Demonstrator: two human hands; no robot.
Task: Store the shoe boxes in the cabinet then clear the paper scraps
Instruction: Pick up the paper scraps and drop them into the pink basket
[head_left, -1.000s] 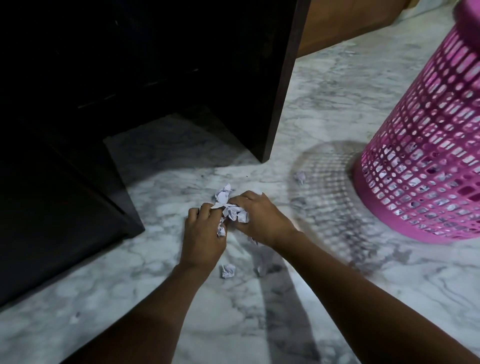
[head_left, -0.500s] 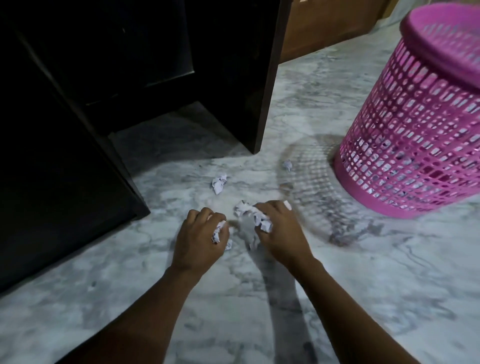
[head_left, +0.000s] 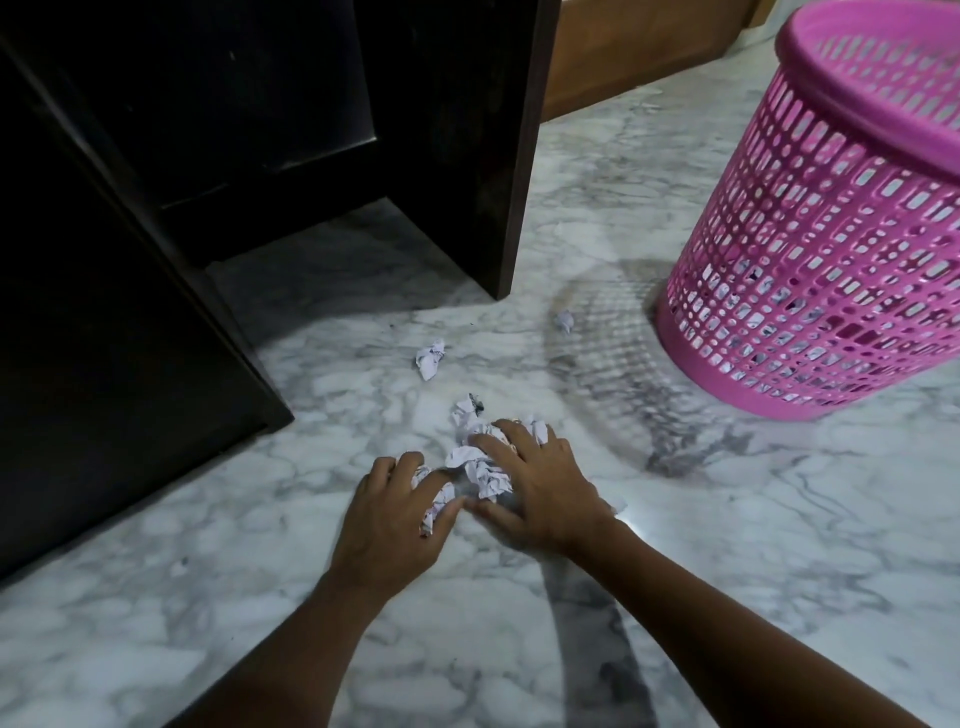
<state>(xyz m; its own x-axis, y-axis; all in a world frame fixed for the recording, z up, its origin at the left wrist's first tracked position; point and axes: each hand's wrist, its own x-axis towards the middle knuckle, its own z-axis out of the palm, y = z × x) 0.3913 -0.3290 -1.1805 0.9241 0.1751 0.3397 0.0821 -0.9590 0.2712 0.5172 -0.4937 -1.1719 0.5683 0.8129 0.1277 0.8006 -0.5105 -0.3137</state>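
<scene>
The paper scraps (head_left: 480, 462) lie as a crumpled white heap on the marble floor (head_left: 727, 571), directly in front of the person and between the two hands. The left hand (head_left: 387, 525) is at the near left side of the heap; its fingers are curled round some crumpled pieces, which show white between the fingers and the palm. The right hand (head_left: 540, 493) lies over the right part of the heap with the fingers spread and a little bent, the thumb stretched along the floor toward the left hand. One white piece shows between two of its fingers. I cannot tell if this hand grips the paper or only presses on it. The thumb sides of the two hands are very near each other, almost touching. The heap is longer than it is wide, and its long axis runs away from the person, toward the dark cabinet (head_left: 156, 260); the far end sticks out beyond the right fingertips. A loose scrap (head_left: 430, 358) lies alone further away, apart from the heap, near the bottom corner of the open cabinet door (head_left: 467, 130). A small scrap (head_left: 563, 321) lies to the right of it, near the foot of the pink basket (head_left: 831, 260), which stands upright on the floor.
</scene>
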